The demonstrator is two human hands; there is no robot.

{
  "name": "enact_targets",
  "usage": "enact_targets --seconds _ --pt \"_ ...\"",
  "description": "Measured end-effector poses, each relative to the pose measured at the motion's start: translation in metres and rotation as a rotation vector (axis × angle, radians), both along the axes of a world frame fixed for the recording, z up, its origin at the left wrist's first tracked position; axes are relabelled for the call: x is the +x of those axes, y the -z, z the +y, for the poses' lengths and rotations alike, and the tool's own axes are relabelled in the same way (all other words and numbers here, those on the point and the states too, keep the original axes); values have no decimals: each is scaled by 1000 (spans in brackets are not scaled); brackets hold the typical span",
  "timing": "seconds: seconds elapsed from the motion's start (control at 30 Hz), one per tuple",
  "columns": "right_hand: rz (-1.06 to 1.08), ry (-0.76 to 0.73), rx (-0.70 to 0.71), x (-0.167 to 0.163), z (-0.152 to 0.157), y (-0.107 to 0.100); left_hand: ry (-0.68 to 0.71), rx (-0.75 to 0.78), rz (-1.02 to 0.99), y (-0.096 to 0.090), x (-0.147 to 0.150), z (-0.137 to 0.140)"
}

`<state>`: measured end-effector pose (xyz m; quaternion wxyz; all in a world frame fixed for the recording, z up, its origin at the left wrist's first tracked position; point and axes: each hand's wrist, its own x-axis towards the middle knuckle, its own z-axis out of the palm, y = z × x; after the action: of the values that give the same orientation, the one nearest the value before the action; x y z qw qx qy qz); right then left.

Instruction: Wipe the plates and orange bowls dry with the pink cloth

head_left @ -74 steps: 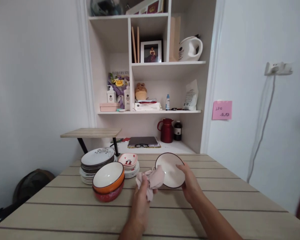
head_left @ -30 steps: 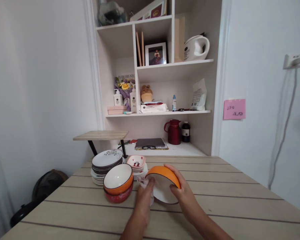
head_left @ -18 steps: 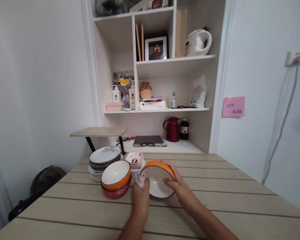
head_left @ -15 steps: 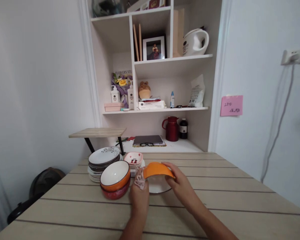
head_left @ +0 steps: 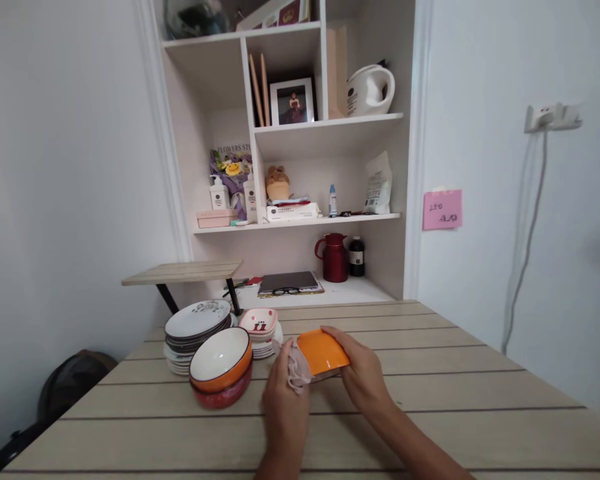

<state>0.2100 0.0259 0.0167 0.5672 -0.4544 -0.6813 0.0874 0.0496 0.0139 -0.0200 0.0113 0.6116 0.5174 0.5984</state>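
Observation:
Between my hands an orange bowl (head_left: 323, 352) is tipped on its side, its glossy outside towards me. My right hand (head_left: 363, 370) grips the bowl's right edge, thumb and fingers closed on it. In my left hand (head_left: 286, 393) a pale pinkish cloth (head_left: 298, 368) is bunched against the bowl's left side. Just to the left, another orange bowl (head_left: 225, 360) with a white inside rests in a red bowl (head_left: 225, 395). Behind them are a stack of plates (head_left: 198, 319) and small square dishes with a pink rim (head_left: 259, 321).
The slatted wooden table (head_left: 445, 413) carries all the dishes. A small raised stand (head_left: 183, 272) is at its back left. Beyond the table, a white shelf unit holds a red jug (head_left: 335, 259), a dark bottle (head_left: 357, 257) and a flat dark laptop-like slab (head_left: 289, 282).
The bowl has turned in my hands, so more of its orange outside shows and its white inside is hidden. The whole view has shifted slightly, moving the background left.

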Motion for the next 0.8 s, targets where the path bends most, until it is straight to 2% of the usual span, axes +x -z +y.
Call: enact_targets --seconds 0.23,0.4,0.5,0.67,0.8 --pt "166 -99 12 -7 -3 4 29 62 -112 1 4 -1" --pt "253 -110 -54 -9 -6 5 -3 88 -167 1 6 -4" --pt "307 -132 -98 -11 -8 6 17 107 -269 2 8 -2" --pt "446 -191 -153 -15 -15 1 168 86 -638 -9 11 3" --pt "622 -279 -208 -23 -20 -4 355 -122 -864 -17 15 0"
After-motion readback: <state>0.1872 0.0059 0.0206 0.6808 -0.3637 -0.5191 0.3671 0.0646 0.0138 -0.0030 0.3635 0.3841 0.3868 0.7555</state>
